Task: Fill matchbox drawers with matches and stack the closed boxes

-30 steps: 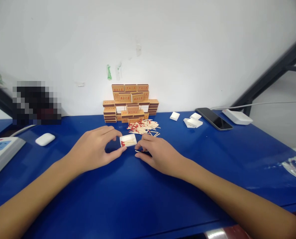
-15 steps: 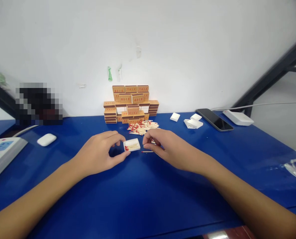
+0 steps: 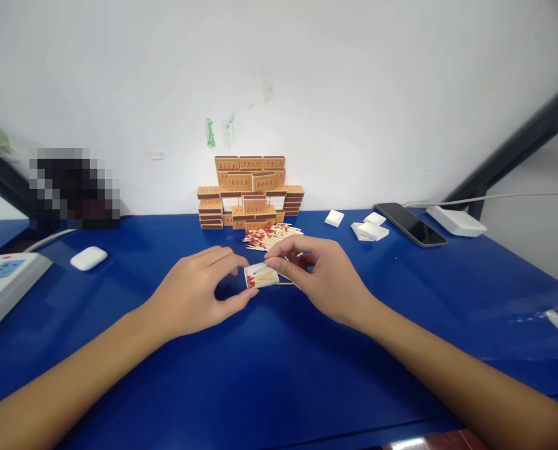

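Note:
My left hand [image 3: 201, 289] grips the left end of a small white matchbox tray [image 3: 274, 276] between thumb and forefinger. Several red-tipped matches lie in the tray, their heads to the left. My right hand [image 3: 323, 276] is closed in a pinch over the tray's right side, with a match in its fingertips, mostly hidden by them. Under that hand, a loose match [image 3: 285, 284] lies on the table at the tray's right edge. Just behind is a heap of matches [image 3: 272, 237].
Stacked matchboxes [image 3: 253, 183] stand against the wall behind the heap. Farther right are several white trays [image 3: 370, 230], a phone [image 3: 410, 224] and a white flat box [image 3: 457, 222]. A white earphone case [image 3: 89, 258] and a power strip [image 3: 14, 281] lie left on the blue table [image 3: 241, 381].
My right hand has moved left, from beside the tray to over it, with a match in its fingers. The tray and left hand sit slightly farther right in view.

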{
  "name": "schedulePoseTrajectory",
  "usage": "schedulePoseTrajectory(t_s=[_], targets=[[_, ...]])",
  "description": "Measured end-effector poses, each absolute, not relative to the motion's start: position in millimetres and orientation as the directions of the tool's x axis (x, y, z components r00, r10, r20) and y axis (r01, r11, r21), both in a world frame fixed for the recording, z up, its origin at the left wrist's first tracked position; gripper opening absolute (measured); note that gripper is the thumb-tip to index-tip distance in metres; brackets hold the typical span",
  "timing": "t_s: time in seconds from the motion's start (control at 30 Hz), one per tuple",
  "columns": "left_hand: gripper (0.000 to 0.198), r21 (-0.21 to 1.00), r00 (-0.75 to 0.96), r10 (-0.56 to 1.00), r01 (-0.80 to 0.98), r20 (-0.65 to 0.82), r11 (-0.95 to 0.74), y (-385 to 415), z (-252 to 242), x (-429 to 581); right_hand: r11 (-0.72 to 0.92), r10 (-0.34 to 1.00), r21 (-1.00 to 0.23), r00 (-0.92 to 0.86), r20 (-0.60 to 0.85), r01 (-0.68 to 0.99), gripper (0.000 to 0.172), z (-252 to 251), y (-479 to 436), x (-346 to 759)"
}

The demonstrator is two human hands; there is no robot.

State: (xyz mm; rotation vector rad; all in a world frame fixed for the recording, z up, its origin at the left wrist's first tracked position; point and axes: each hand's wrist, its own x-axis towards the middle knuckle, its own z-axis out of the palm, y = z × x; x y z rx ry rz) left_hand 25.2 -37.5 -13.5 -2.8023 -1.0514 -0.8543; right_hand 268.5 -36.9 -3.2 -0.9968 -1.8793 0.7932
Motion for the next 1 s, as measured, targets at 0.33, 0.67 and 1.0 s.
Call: schedulePoseTrajectory(t_s=[0.33,0.67,1.0], targets=[[0.023,0.043,0.608,0.526,0.629,0.595,-0.776,-30,-12,20,0.661,0.749,-0.597,-0.361,0.556,0.454,0.011,-14,-30,272],[0.025,-0.010,0.728,0.474,0.550,0.495,-0.835,-29,-12,15,0.817,0.573,-0.349,-0.578,0.581,0.460,0.013,-11,-30,280],[0.023,-0.018,0.736,0.453,0.533,0.504,-0.846,-35,-12,22,0.829,0.553,-0.277,-0.636,0.539,0.486,0.010,-18,-30,277]])
